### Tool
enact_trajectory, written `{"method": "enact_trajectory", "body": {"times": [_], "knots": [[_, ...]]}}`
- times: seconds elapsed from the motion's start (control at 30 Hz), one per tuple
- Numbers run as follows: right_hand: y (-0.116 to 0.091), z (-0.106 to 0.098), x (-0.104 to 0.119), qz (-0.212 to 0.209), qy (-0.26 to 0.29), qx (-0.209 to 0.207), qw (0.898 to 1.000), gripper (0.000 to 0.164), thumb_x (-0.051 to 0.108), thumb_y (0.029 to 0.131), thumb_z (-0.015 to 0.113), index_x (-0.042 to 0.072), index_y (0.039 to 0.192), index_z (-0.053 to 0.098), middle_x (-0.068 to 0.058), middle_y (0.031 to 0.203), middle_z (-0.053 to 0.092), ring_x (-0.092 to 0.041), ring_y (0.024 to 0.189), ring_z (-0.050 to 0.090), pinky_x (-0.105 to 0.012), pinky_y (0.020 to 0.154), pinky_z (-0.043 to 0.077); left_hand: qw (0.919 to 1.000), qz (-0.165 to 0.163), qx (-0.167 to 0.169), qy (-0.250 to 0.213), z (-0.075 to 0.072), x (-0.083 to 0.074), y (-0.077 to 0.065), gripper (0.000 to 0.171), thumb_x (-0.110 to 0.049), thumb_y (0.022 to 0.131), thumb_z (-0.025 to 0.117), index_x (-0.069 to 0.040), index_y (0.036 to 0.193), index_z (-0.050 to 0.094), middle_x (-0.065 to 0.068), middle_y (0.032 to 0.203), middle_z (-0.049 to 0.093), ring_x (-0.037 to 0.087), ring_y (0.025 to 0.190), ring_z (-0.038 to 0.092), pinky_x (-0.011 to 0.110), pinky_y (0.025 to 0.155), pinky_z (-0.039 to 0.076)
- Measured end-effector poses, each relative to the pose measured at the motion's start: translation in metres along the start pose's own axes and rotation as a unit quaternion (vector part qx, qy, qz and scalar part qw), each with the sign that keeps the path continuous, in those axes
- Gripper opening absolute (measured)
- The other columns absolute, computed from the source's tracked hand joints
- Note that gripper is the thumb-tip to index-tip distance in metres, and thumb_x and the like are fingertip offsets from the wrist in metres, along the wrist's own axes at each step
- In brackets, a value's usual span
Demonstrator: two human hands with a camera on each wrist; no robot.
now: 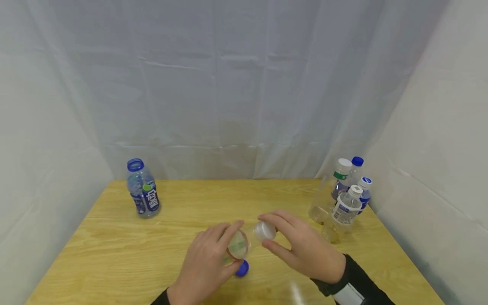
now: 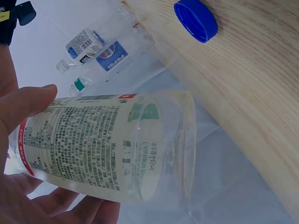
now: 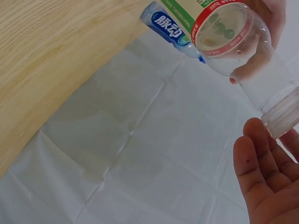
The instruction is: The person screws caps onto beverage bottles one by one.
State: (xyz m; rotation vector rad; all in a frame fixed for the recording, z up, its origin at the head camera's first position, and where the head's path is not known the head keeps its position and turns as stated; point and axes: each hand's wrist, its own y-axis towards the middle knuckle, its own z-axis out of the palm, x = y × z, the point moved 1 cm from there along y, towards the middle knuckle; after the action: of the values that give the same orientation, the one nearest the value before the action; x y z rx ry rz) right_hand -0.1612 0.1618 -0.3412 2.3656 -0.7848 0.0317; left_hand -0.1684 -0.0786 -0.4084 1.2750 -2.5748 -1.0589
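Note:
My left hand (image 1: 209, 258) grips a clear plastic bottle (image 2: 84, 144) round its printed label, with the bottle tilted and its neck toward the right. On that neck sits a whitish cap (image 1: 265, 231), which my right hand (image 1: 301, 245) holds between thumb and fingers. In the right wrist view, fingertips (image 3: 257, 128) touch the ribbed side of the cap. A loose blue cap (image 1: 242, 268) lies on the table below the bottle, partly covered by the left hand in the head view.
A blue-tinted bottle (image 1: 144, 190) without a cap stands at the table's back left. Several capped clear bottles (image 1: 347, 207) stand grouped at the right. The wooden table (image 1: 114, 254) is bordered by pale plastic sheeting (image 1: 236, 84).

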Motion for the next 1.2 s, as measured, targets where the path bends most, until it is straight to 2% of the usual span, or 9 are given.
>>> {"method": "enact_trajectory", "body": {"times": [0.13, 0.3, 0.53, 0.67, 0.9, 1.2], "knots": [[0.001, -0.005, -0.004, 0.003, 0.023, -0.003, 1.000, 0.044, 0.016, 0.096, 0.068, 0.009, 0.138, 0.053, -0.002, 0.122, 0.062, -0.008, 0.100, 0.063, -0.022, 0.084, 0.057, 1.0000, 0.005, 0.001, 0.000, 0.003, -0.001, 0.000, 0.104, -0.050, 0.065, 0.091, -0.022, 0.153, 0.043, 0.000, 0.123, 0.065, 0.018, 0.109, 0.064, 0.038, 0.086, 0.056], [-0.001, -0.018, -0.014, 0.029, 0.008, -0.021, 0.999, 0.046, 0.010, 0.094, 0.070, 0.009, 0.136, 0.055, -0.004, 0.125, 0.060, -0.010, 0.101, 0.064, -0.026, 0.082, 0.059, 0.9998, -0.010, 0.015, 0.001, 0.003, 0.001, -0.001, 0.110, -0.063, 0.070, 0.083, -0.020, 0.158, 0.033, 0.002, 0.130, 0.063, 0.020, 0.116, 0.062, 0.041, 0.091, 0.056], [-0.007, -0.034, -0.039, 0.070, -0.059, -0.045, 0.995, 0.046, 0.009, 0.090, 0.074, 0.006, 0.133, 0.058, -0.006, 0.127, 0.060, -0.012, 0.103, 0.063, -0.030, 0.081, 0.059, 0.9992, -0.025, 0.031, 0.007, 0.001, 0.005, -0.003, 0.100, -0.069, 0.077, 0.073, -0.021, 0.157, 0.035, 0.001, 0.131, 0.061, 0.019, 0.119, 0.060, 0.041, 0.092, 0.055], [-0.012, -0.039, -0.054, 0.079, -0.092, -0.049, 0.991, 0.046, 0.007, 0.091, 0.072, 0.005, 0.135, 0.058, -0.008, 0.127, 0.060, -0.014, 0.102, 0.063, -0.033, 0.078, 0.059, 0.9990, -0.027, 0.037, 0.006, 0.000, 0.006, -0.003, 0.096, -0.070, 0.080, 0.069, -0.020, 0.156, 0.037, 0.001, 0.131, 0.061, 0.019, 0.118, 0.060, 0.041, 0.091, 0.055], [-0.021, -0.047, -0.080, 0.094, -0.135, -0.030, 0.986, 0.045, 0.007, 0.096, 0.066, 0.007, 0.139, 0.055, -0.011, 0.135, 0.057, -0.025, 0.118, 0.059, -0.044, 0.090, 0.056, 0.9988, -0.032, 0.038, 0.005, -0.001, 0.006, -0.003, 0.094, -0.066, 0.079, 0.075, -0.018, 0.153, 0.042, 0.002, 0.132, 0.061, 0.020, 0.118, 0.060, 0.041, 0.091, 0.055], [-0.029, -0.054, -0.107, 0.130, -0.180, -0.021, 0.975, 0.042, 0.005, 0.095, 0.064, 0.005, 0.137, 0.058, -0.016, 0.132, 0.059, -0.033, 0.122, 0.056, -0.053, 0.098, 0.051, 0.9988, -0.034, 0.034, 0.012, 0.000, 0.005, -0.005, 0.092, -0.058, 0.077, 0.080, -0.018, 0.151, 0.044, 0.002, 0.129, 0.062, 0.019, 0.116, 0.061, 0.040, 0.092, 0.055]]}}
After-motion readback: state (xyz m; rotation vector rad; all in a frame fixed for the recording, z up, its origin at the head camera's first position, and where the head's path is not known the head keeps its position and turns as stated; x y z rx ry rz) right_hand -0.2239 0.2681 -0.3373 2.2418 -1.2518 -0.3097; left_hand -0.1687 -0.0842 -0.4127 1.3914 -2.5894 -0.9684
